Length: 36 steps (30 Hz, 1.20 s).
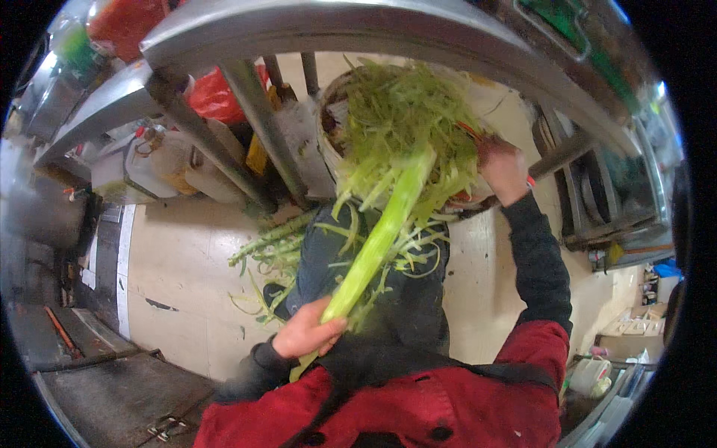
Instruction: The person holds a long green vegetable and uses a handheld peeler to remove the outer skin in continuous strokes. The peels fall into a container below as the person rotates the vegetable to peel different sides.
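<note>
A long pale-green celtuce stem (381, 231) slants up and away from me, its surface bare of skin along much of its length. My left hand (308, 328) is closed around its near end, close to my lap. The far end rests over a heap of green peelings (403, 104) piled above the rim of a round bin (328, 142). At the right of that heap, my right hand (502, 166) is closed on a thin orange-red peeler (469, 132), partly hidden by fingers and peelings. Loose strips (422, 246) hang over my knees.
A steel table edge (358, 30) and its legs (261, 127) stand just beyond the bin. More green stems (276, 239) lie on the floor at left. Plastic jugs (160, 160) and a red bag (216, 97) sit beneath the table. Metal racking (605, 179) stands at right.
</note>
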### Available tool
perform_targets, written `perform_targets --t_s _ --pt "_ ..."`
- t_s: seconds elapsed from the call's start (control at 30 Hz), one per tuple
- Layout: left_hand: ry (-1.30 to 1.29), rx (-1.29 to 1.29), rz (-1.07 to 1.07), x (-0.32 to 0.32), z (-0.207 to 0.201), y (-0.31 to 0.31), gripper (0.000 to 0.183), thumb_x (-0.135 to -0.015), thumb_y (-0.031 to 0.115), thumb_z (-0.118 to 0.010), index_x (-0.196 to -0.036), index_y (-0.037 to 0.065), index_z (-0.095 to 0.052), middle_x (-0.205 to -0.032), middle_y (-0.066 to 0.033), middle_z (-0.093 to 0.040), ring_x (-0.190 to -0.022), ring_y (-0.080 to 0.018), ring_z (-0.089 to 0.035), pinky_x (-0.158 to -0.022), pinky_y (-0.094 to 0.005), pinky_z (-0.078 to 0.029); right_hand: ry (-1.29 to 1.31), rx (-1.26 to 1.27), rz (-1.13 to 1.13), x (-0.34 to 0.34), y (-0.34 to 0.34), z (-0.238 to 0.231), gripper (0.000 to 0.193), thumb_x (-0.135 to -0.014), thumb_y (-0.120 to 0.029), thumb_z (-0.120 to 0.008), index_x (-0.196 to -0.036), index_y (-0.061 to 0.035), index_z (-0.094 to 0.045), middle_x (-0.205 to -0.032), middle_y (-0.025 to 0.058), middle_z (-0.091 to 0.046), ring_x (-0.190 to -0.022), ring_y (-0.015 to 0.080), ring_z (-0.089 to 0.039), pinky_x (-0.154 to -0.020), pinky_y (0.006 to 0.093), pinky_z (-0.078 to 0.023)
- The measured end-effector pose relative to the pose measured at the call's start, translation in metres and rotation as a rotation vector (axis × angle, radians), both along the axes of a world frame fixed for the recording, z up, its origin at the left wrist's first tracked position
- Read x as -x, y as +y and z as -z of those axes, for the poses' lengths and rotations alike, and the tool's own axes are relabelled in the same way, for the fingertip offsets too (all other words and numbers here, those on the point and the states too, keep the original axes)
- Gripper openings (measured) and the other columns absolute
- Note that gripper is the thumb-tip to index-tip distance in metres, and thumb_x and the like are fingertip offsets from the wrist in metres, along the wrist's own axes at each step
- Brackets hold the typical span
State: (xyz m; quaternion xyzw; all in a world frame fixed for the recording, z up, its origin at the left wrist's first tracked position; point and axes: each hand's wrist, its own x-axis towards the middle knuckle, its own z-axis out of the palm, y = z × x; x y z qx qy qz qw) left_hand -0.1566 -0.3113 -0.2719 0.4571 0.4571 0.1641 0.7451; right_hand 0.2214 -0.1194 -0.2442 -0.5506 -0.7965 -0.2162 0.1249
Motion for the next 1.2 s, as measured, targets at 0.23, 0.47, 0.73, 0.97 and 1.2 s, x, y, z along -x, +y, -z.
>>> perform_targets --t_s 0.23,0.47,0.73,0.97,1.2 --pt "0.004 -0.032 0.02 -0.008 0.003 0.01 0.022 -0.097 0.022 -0.058 -0.102 0.001 -0.051 -0.064 -0.0026 -0.056 -0.048 -0.0103 -0.053 -0.046 -0.0274 -0.042 -0.065 -0.064 -0.148 0.05 -0.06 0.001 0.006 -0.086 -0.012 -0.058 -0.092 -0.0118 -0.06 -0.074 0.005 -0.058 -0.061 0.0215 -0.059 -0.048 0.0345 -0.047" --pt "0.007 -0.07 -0.009 -0.005 -0.002 0.004 0.023 -0.098 0.022 -0.056 -0.102 0.0 -0.052 -0.065 -0.0019 -0.055 -0.047 -0.01 -0.051 -0.046 -0.0269 -0.041 -0.127 -0.099 -0.079 0.053 -0.027 -0.011 0.005 -0.088 -0.014 -0.056 -0.091 -0.0106 -0.058 -0.07 0.0103 -0.059 -0.062 0.0239 -0.062 -0.048 0.0373 -0.047" --pt "-0.201 0.027 0.015 -0.008 0.005 0.016 0.023 -0.1 0.024 -0.053 -0.098 0.001 -0.05 -0.066 -0.004 -0.053 -0.046 -0.0109 -0.05 -0.042 -0.0268 -0.042 0.062 -0.119 -0.086 0.028 -0.029 -0.008 0.004 -0.087 -0.013 -0.056 -0.089 -0.0096 -0.059 -0.073 0.0094 -0.058 -0.061 0.0258 -0.06 -0.049 0.0372 -0.047" --pt "-0.573 0.31 -0.02 -0.011 0.025 0.018 0.024 -0.101 0.025 -0.052 -0.094 0.003 -0.047 -0.065 -0.0051 -0.051 -0.044 -0.0119 -0.048 -0.039 -0.0261 -0.042 0.006 0.015 -0.406 0.101 -0.103 0.003 0.006 -0.083 -0.015 -0.058 -0.088 -0.0124 -0.059 -0.072 0.0016 -0.053 -0.061 0.0172 -0.057 -0.046 0.0315 -0.045" --pt "-0.316 0.241 -0.001 0.005 0.023 0.007 0.021 -0.101 0.024 -0.052 -0.097 0.004 -0.048 -0.063 -0.0048 -0.051 -0.043 -0.0118 -0.049 -0.04 -0.0261 -0.041 -0.129 0.028 0.23 -0.017 0.01 0.0 0.014 -0.085 -0.016 -0.06 -0.096 -0.0077 -0.064 -0.072 0.0136 -0.061 -0.064 0.0311 -0.061 -0.054 0.0403 -0.049"
